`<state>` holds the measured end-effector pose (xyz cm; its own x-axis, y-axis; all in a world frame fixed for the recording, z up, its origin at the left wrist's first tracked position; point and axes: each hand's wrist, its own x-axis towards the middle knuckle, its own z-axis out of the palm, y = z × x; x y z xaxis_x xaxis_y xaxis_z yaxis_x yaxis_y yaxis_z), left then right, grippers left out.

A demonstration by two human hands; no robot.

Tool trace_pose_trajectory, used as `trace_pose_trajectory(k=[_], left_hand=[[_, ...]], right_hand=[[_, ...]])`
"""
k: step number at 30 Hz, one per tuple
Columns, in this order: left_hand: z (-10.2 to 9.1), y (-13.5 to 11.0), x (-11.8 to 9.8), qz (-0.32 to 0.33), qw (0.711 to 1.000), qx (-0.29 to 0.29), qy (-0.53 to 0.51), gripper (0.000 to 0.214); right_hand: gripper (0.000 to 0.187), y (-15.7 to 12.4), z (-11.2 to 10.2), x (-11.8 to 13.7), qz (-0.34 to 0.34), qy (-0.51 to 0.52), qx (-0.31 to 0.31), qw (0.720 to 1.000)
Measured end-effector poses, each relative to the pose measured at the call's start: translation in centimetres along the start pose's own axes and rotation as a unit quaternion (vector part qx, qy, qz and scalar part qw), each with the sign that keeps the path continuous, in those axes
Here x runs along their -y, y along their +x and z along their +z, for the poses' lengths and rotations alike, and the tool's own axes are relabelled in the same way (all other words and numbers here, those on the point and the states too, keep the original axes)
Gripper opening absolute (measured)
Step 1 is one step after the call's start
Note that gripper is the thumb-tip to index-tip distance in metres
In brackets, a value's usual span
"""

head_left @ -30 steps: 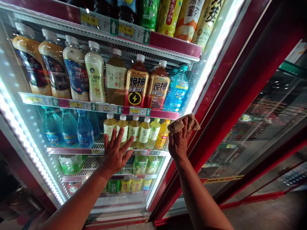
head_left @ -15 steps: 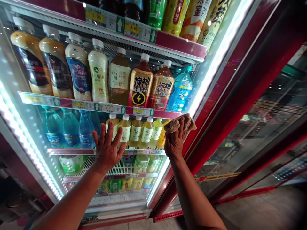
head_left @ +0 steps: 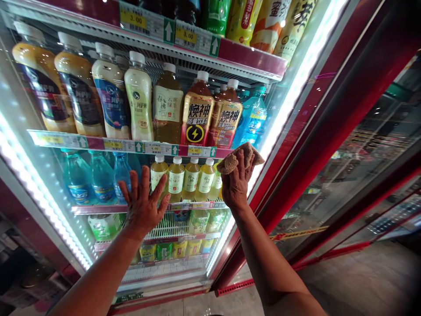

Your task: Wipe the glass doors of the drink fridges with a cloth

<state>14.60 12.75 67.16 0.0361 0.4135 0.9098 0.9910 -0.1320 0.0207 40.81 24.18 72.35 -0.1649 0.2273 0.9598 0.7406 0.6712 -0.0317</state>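
My left hand (head_left: pixel 143 204) is spread with its fingers apart and holds nothing. It appears flat against the glass front (head_left: pixel 164 278) of a lit drinks cooler, before the row of small bottles. A folded brown terry cloth (head_left: pixel 228 164) lies under the fingers of my right hand (head_left: pixel 235 188), pressed to the glass near its right edge. The cloth covers the right end of a shelf edge (head_left: pixel 184 150) behind it. Beyond the glass stand a red-labelled brown bottle (head_left: pixel 197 112), a blue bottle (head_left: pixel 253 118) and small pale yellow bottles (head_left: pixel 190 177).
Bright light strips run down both sides, the right strip (head_left: pixel 301 74) close to a red door frame (head_left: pixel 315 158). Another glass-fronted cooler (head_left: pixel 355 175) stands to the right. Grey floor (head_left: pixel 355 281) shows at lower right.
My right hand has moved the cloth a little up and left over the glass. My left hand has shifted slightly left against the bottles behind. The view has tilted a little.
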Motion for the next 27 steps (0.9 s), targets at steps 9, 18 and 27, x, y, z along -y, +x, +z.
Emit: trace_pose_trajectory(k=[9, 18, 27], left_hand=[[-1.5, -1.7, 4.6, -0.019, 1.000, 0.011, 0.021, 0.090], [-2.7, -2.3, 6.1, -0.006, 0.999, 0.004, 0.048, 0.086], [-3.8, -3.2, 8.3, -0.017, 0.997, -0.002, 0.078, 0.088]], right_hand=[[0.054, -2.9, 1.4, 3.1, 0.004, -0.007, 0.040, 0.999], [0.062, -2.3, 2.3, 4.3, -0.021, 0.007, 0.013, 1.000], [0.060, -1.4, 2.8, 5.6, -0.026, 0.031, 0.000, 0.999]])
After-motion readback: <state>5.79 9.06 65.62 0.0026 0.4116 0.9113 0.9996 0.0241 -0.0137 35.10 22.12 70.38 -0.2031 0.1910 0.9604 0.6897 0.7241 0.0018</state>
